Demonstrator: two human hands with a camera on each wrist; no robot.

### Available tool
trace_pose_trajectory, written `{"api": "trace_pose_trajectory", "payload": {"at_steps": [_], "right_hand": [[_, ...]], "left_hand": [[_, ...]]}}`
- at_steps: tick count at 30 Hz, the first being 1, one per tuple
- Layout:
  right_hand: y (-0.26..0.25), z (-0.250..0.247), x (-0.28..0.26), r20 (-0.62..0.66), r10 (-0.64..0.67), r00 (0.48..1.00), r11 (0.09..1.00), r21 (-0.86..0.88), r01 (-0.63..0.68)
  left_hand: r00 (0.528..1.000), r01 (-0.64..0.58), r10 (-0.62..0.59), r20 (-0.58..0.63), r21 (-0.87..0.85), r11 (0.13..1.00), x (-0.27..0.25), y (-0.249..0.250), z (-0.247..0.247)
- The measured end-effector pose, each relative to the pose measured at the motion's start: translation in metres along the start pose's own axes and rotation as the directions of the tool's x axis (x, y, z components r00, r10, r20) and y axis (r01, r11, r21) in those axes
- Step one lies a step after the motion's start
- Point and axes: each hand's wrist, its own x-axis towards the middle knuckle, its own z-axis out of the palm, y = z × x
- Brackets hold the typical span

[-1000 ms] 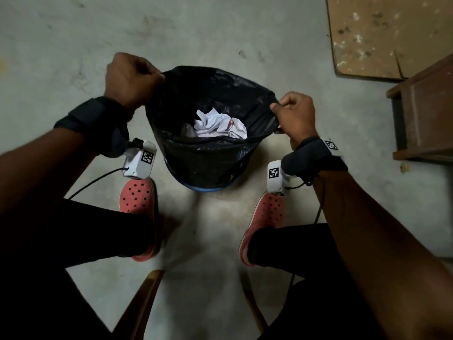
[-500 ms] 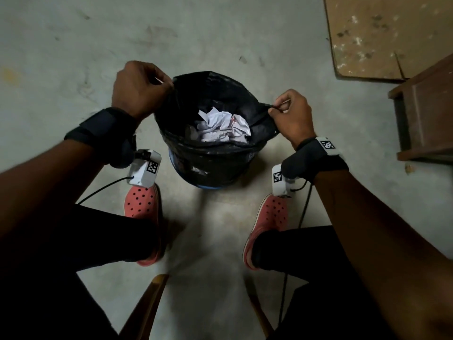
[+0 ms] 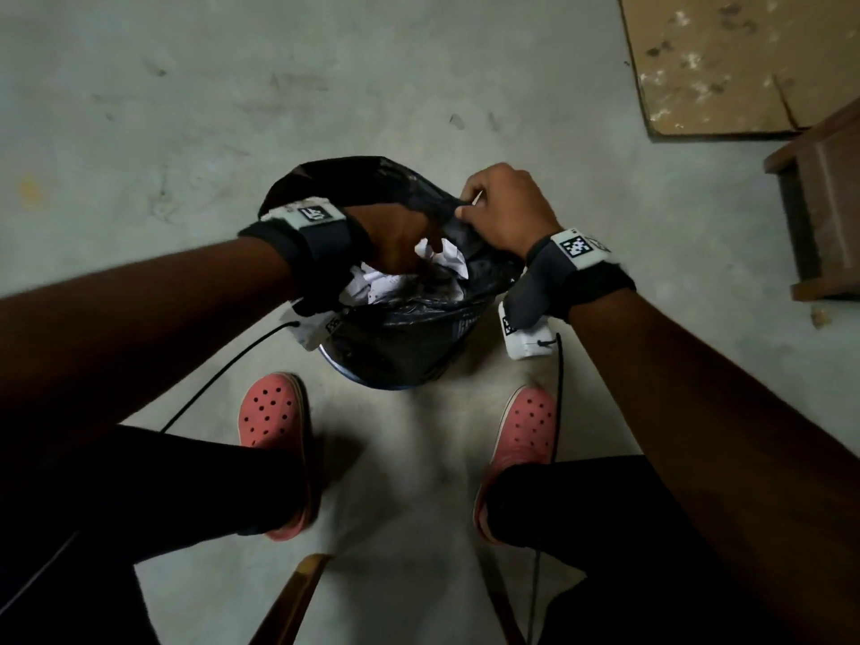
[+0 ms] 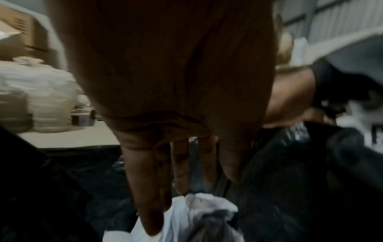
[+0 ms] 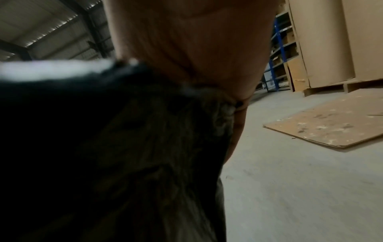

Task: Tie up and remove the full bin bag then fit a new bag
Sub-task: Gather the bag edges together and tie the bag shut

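The grey concrete floor [image 3: 419,76] carries a flat brown cardboard sheet [image 3: 726,62] well beyond the bin. Between my coral perforated clogs [image 3: 270,412] stands the round bin lined with the full black plastic bin bag [image 3: 400,337]. My right hand [image 3: 507,209] pinches a gathered fold of the bag's rim at the bin's far right. My left hand [image 3: 400,239] reaches into the mouth, fingers [image 4: 145,188] straight, spread narrowly, touching the crumpled white paper [image 4: 192,217] inside.
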Motion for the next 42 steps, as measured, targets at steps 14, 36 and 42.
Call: {"api": "trace_pose_trajectory", "payload": {"at_steps": [14,36,42], "right_hand": [[0.001,0.000,0.016,-0.073,0.006,0.997,0.992,0.126,0.004],[-0.019,-0.044,-0.041,0.266,-0.306,0.914,0.952,0.088,0.293],[-0.021,-0.022,-0.066,0.515,-0.179,0.838,0.923,-0.208,0.325]], "left_hand": [[0.999,0.029,-0.028,0.036,-0.041,0.999,0.066,-0.008,0.083],[0.996,0.074,-0.074,0.052,-0.003,0.997,-0.054,-0.032,0.001],[0.989,0.147,-0.146,0.015,-0.097,0.984,-0.091,-0.040,0.009]]}}
